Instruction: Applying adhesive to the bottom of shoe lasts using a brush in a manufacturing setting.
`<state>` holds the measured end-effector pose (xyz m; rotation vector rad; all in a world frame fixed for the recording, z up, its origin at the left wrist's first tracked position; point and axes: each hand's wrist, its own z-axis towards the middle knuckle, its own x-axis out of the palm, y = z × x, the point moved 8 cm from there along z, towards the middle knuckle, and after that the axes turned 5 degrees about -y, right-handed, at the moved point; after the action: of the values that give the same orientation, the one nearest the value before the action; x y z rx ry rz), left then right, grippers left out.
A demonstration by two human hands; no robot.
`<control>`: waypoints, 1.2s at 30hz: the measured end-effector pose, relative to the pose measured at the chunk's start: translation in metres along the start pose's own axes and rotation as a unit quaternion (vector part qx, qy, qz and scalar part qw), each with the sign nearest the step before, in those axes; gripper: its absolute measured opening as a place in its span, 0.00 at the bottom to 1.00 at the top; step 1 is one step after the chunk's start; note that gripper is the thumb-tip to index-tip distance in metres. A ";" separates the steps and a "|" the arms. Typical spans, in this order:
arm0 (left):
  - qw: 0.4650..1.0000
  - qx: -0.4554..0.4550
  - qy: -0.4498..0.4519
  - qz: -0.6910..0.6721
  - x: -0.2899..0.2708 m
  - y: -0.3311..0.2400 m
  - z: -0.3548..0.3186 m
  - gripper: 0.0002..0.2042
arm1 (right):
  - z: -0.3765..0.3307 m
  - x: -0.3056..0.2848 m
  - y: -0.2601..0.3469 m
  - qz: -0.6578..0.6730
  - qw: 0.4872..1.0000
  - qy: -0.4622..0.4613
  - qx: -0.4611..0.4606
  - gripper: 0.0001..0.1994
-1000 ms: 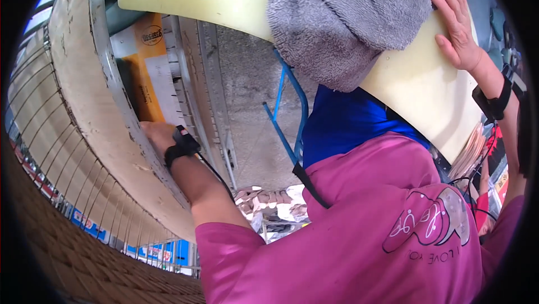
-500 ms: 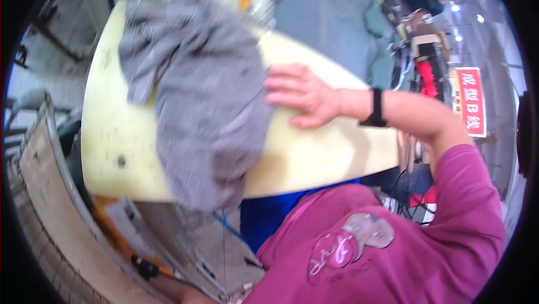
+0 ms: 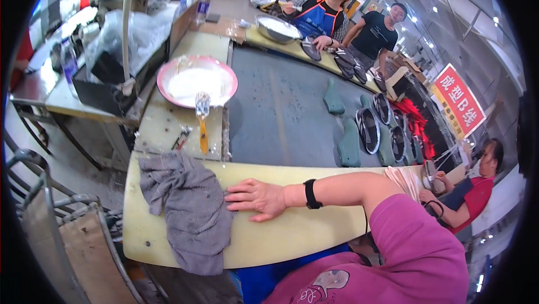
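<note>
My right hand (image 3: 257, 198) lies flat on the pale yellow tabletop (image 3: 292, 231), fingers stretched and apart. Its fingertips touch or come very close to the edge of a crumpled grey cloth (image 3: 196, 214). One end of the cloth hangs over the table's near edge. My left hand is out of sight. Beyond the cloth stands a pink-rimmed basin (image 3: 229, 74) of white paste or liquid. Across its near rim rests a brush (image 3: 202, 127) with a yellow handle and whitened bristles.
A grey conveyor belt (image 3: 269, 113) runs beyond the tabletop. On its right are green shoe lasts (image 3: 349, 144) and several dark shoes (image 3: 368, 130). Two people stand across the belt near another basin (image 3: 278, 28); a person in red sits at right. A metal-framed chair (image 3: 92, 248) stands at left.
My view has lifted and widened, bringing the basin, brush and people into sight. My left forearm has left the picture. My right hand stays flat beside the cloth.
</note>
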<state>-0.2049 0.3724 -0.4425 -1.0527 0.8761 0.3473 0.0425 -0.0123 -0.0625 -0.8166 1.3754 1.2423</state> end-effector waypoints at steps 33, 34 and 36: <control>0.905 0.182 0.311 -0.227 -0.352 -0.526 -0.080 0.14 | -0.032 -0.093 0.167 0.322 0.888 -0.317 0.085 0.56; 0.894 0.219 0.320 -0.224 -0.343 -0.543 -0.081 0.13 | -0.036 -0.097 0.160 0.318 0.889 -0.318 0.090 0.56; 0.853 0.174 0.380 -0.313 -0.331 -0.565 -0.086 0.16 | -0.052 -0.108 0.139 0.331 0.852 -0.385 0.124 0.54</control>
<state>-0.0939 0.0750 0.1365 -1.0694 1.1642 -0.8151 -0.0803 -0.0479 0.0693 0.3926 1.1025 1.6128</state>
